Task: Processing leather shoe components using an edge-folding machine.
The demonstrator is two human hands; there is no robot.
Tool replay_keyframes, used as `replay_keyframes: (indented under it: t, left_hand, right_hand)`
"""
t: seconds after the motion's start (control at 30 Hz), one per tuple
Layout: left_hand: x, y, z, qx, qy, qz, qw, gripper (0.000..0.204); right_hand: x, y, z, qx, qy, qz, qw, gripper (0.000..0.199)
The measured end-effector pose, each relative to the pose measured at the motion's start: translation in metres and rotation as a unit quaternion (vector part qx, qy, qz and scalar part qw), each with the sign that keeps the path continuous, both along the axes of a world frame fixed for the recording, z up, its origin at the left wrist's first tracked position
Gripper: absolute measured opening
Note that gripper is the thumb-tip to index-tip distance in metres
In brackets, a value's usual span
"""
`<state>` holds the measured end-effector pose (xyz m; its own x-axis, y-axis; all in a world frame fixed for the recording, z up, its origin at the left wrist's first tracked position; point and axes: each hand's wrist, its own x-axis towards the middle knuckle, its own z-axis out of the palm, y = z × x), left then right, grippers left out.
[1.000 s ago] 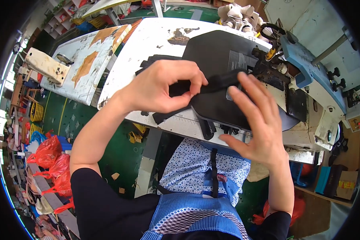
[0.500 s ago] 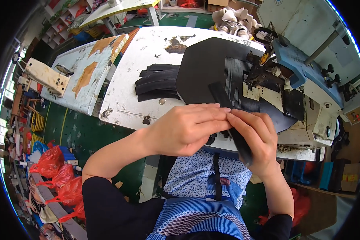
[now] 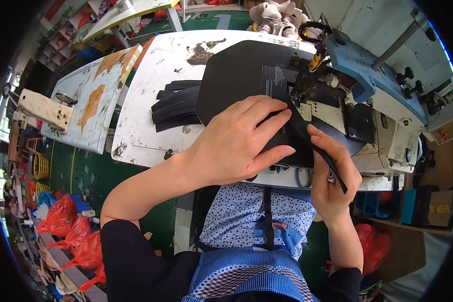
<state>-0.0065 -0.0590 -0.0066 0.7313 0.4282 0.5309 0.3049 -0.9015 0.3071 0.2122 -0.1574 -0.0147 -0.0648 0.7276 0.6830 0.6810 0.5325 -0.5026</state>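
I saw the left hand (image 3: 236,146) pressed flat on the smooth black panel (image 3: 241,75); the right hand (image 3: 334,181) pinched a narrow black strap (image 3: 307,133).

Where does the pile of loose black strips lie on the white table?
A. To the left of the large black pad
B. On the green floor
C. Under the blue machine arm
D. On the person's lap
A: the pile of black strips rests on the white table, just left of the large black pad.
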Motion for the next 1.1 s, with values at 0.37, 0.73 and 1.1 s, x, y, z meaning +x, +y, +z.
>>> replay_keyframes:
  t: [0.37, 0.73, 1.1]
  left_hand:
    - [0.011, 0.005, 0.002, -0.030, 0.000, 0.003, 1.000, 0.053]
    - [0.013, 0.007, 0.007, -0.033, 0.003, 0.016, 0.999, 0.043]
    - [0.012, 0.006, 0.008, -0.011, 0.012, 0.024, 1.000, 0.047]
  right_hand:
    - [0.003, -0.001, 0.000, 0.047, -0.153, -0.017, 0.987, 0.033]
    - [-0.004, -0.011, -0.002, 0.074, -0.200, -0.015, 0.977, 0.042]
    - [0.000, -0.012, 0.000, 0.031, -0.204, 0.011, 0.978, 0.044]
